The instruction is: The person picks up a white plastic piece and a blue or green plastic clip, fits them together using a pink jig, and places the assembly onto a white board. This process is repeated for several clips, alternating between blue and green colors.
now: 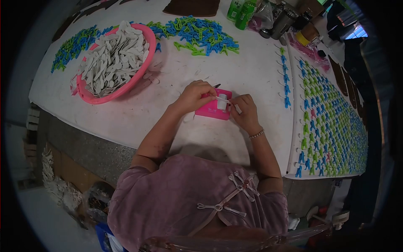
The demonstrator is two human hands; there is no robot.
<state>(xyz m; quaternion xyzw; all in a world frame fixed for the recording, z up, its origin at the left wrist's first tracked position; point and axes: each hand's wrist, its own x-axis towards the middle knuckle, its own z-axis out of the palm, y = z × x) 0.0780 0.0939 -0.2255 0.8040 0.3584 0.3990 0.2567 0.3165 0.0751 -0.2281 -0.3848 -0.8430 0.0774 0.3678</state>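
My left hand [194,97] and my right hand [244,112] are close together over a small pink tray [205,112] on the white table. Between their fingertips stretches a narrow white strip [223,99], pinched at both ends. Under it, in the tray, is a white block-like piece [222,105]. A small dark-tipped tool [217,85] pokes out at the tray's far edge. To the left stands a pink basin [147,59] heaped with flat grey-white pieces [115,59]. One pale piece [189,117] lies on the table near my left wrist.
Loose blue and green clothespins [205,35] are piled beyond the basin, with another pile [75,46] farther left. Rows of clips [327,126] cover a board at right; a short column [286,80] stands beside it. Green cans [245,14] and dark bottles [284,23] stand at the back.
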